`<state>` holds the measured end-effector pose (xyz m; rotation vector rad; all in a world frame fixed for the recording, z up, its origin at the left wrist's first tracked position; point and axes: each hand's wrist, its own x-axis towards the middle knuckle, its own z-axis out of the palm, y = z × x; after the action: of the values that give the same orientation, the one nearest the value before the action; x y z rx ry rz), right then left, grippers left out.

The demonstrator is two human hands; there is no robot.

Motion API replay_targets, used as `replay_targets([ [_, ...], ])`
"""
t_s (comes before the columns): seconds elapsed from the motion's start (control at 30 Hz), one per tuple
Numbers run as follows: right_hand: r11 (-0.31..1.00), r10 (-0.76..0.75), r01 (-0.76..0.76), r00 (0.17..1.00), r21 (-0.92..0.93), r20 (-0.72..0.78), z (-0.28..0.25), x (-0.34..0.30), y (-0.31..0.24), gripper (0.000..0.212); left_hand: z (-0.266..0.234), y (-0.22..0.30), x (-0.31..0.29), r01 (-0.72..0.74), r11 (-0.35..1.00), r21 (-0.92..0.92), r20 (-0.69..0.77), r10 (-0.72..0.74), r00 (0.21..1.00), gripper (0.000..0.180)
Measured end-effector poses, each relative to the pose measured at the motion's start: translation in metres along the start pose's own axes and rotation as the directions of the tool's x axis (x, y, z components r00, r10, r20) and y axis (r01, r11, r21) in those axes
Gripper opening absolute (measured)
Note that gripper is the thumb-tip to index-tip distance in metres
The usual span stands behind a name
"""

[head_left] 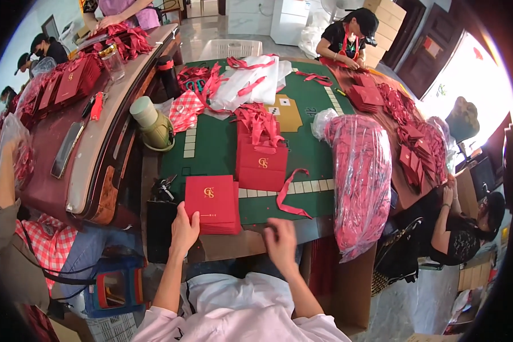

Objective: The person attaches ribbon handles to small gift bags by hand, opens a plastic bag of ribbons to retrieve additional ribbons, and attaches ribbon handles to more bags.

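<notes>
A stack of flat red paper bags [211, 199] with gold lettering lies at the table's near edge. My left hand [185, 231] grips the stack's lower left corner, thumb on top, other fingers along the side. My right hand [281, 244] hovers over the near edge, right of the stack, its bent fingers slightly blurred; whether it holds anything I cannot tell. Behind the stack lie red bags with ribbon handles [262, 165], their ribbons bunched at the top. A loose red ribbon [290, 196] curls on the green table top [216, 145] beyond my right hand.
A clear plastic sack of red ribbons [362, 182] stands at the right. White plastic sheeting [251, 85] covers the far part. At left are a green flask [154, 122] and a dark bottle [167, 77]. Other people work at side tables piled with red bags [74, 80].
</notes>
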<state>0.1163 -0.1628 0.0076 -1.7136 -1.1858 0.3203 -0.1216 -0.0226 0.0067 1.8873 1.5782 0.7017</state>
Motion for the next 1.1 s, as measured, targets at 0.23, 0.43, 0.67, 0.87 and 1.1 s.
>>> replay_targets([
  [0.23,0.858,-0.067,-0.055,0.974,-0.51,-0.218,-0.051,0.014,0.065,0.031,0.002,0.011,-0.001,-0.09,0.983,0.161,-0.029,0.096,0.995,0.056],
  [0.43,0.906,-0.032,-0.011,0.995,-0.424,-0.096,-0.047,0.01,0.061,0.011,-0.008,0.05,-0.009,-0.375,0.898,0.232,-0.2,0.421,0.885,0.055],
  [0.67,0.988,-0.148,0.155,0.971,-0.021,0.187,-0.025,0.009,-0.015,0.017,0.039,0.1,-0.035,-0.577,0.757,-0.305,0.179,0.641,0.746,0.035],
  [0.87,0.95,0.061,-0.11,0.983,0.292,0.172,-0.024,0.002,-0.017,0.015,0.048,0.103,-0.039,-0.143,0.802,-0.581,0.398,0.432,0.809,0.024],
  [1.1,0.59,0.353,-0.497,0.868,0.636,0.35,-0.026,-0.006,-0.011,0.01,0.074,0.086,-0.056,0.341,0.577,-0.742,0.558,0.252,0.79,0.013],
])
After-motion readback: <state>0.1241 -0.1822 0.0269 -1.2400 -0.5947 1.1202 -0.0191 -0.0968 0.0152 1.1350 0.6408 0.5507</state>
